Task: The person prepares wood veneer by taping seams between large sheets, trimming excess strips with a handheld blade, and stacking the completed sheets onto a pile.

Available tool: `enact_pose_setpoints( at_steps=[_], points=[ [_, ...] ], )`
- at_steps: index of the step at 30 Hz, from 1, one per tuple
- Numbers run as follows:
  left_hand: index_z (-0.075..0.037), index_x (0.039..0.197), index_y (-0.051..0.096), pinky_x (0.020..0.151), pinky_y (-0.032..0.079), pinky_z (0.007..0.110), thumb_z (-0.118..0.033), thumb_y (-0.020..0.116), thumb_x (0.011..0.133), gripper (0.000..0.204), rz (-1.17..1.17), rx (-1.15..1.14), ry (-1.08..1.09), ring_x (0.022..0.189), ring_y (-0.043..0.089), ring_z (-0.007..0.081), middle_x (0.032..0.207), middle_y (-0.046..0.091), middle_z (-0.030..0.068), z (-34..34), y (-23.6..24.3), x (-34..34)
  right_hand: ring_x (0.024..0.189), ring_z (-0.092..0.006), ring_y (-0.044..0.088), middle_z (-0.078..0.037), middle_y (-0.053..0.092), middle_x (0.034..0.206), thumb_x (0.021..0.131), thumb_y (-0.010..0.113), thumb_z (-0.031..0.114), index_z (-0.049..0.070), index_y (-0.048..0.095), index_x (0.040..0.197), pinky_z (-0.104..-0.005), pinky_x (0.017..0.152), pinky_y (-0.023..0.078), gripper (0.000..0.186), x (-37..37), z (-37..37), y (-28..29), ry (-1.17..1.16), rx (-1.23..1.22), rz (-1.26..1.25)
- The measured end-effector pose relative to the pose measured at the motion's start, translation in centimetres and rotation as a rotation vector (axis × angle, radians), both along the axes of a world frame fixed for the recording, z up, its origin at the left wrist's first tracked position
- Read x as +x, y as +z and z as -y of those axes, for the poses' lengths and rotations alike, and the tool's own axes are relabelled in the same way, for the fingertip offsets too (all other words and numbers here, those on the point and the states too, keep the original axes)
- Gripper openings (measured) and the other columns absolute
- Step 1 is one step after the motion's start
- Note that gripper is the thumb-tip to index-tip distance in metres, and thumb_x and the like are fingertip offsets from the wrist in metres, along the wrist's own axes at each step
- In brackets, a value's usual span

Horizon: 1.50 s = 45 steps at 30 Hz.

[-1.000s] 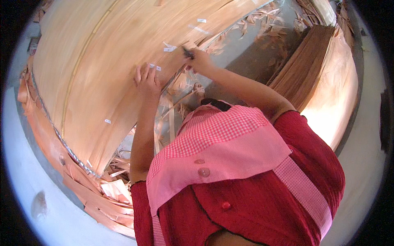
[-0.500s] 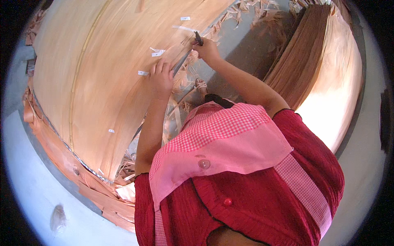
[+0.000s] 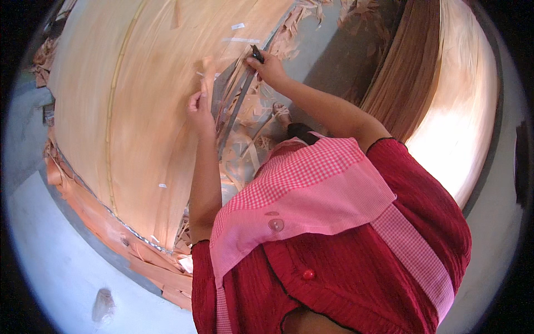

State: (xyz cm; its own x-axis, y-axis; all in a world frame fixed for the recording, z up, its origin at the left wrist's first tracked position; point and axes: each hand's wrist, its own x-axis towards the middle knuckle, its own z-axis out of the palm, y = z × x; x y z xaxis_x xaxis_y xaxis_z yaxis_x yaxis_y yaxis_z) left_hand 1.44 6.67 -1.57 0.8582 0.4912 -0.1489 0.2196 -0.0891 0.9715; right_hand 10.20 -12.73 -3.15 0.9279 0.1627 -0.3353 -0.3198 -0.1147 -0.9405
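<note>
Left hand (image 3: 199, 108) pinched a thin wood strip (image 3: 208, 79); right hand (image 3: 270, 68) gripped a dark tool (image 3: 257, 54). A yellow rod (image 3: 113, 92) lay along the broad sheet (image 3: 158, 122); scraps (image 3: 291, 29) littered the floor (image 3: 334, 64).

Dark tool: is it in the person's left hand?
No, the right hand holds the dark tool, while the left hand is at a pale strip.

head: left fisheye | head-worn, facing down | torso (image 3: 328, 222) near, hands (image 3: 199, 113) (image 3: 269, 68) farther out
</note>
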Motion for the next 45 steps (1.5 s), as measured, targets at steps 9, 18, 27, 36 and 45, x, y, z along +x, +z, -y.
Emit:
enact_pose_setpoints(
  at_steps=[9,18,27,36,45],
  points=[
    [-0.001,0.09,0.057,0.07,0.043,0.025,-0.014,0.051,0.084,0.016,0.034,0.267,-0.025,0.077,0.054,0.0127,0.083,0.059,0.0066,2.9,1.6,-1.1,0.066,-0.0204,0.059,-0.011,0.061,0.075,0.076,0.063,0.026,0.005,0.056,0.099,-0.0316,0.06,0.046,0.031,-0.3,-0.6,1.0,0.005,-0.232,0.111],
    [-0.009,0.103,0.057,0.096,0.027,0.042,-0.017,0.058,0.073,0.031,0.198,1.187,-0.411,0.112,0.042,0.026,0.115,0.052,0.0037,4.7,-0.5,-1.4,0.079,-0.0335,0.059,-0.017,0.061,0.083,0.073,0.061,0.026,0.009,0.055,0.101,-0.0388,0.066,0.046,0.033,-0.4,-1.3,0.5,-0.097,-0.455,0.23],
    [-0.012,0.121,0.044,0.095,0.021,0.05,-0.029,0.057,0.075,0.05,0.018,1.487,-0.568,0.121,0.031,0.0232,0.132,0.035,0.001,5.6,0.2,-1.1,0.07,-0.0302,0.061,-0.018,0.061,0.081,0.074,0.06,0.02,0.005,0.055,0.093,-0.0356,0.06,0.047,0.026,-0.4,-1.5,-0.7,-0.183,-0.251,0.183],
    [-0.009,0.124,0.039,0.097,0.021,0.048,-0.028,0.053,0.077,0.053,0.006,1.463,-0.616,0.122,0.03,0.0238,0.132,0.034,0.0033,5.7,0.4,-1.2,0.056,-0.0272,0.056,-0.016,0.056,0.066,0.074,0.057,0.013,-0.005,0.05,0.087,-0.0348,0.055,0.045,0.023,-0.3,2.8,-0.9,-0.445,0.048,0.02],
    [-0.01,0.113,0.05,0.097,0.027,0.04,-0.015,0.042,0.08,0.035,0.152,1.341,-0.686,0.116,0.038,0.0183,0.124,0.045,0.0023,4.5,2.2,0.2,0.06,-0.022,0.058,-0.009,0.059,0.072,0.084,0.048,0.016,0.008,0.053,0.101,-0.0328,0.054,0.045,0.019,0.4,5.6,4.3,0.436,-0.641,0.365]
  ],
)
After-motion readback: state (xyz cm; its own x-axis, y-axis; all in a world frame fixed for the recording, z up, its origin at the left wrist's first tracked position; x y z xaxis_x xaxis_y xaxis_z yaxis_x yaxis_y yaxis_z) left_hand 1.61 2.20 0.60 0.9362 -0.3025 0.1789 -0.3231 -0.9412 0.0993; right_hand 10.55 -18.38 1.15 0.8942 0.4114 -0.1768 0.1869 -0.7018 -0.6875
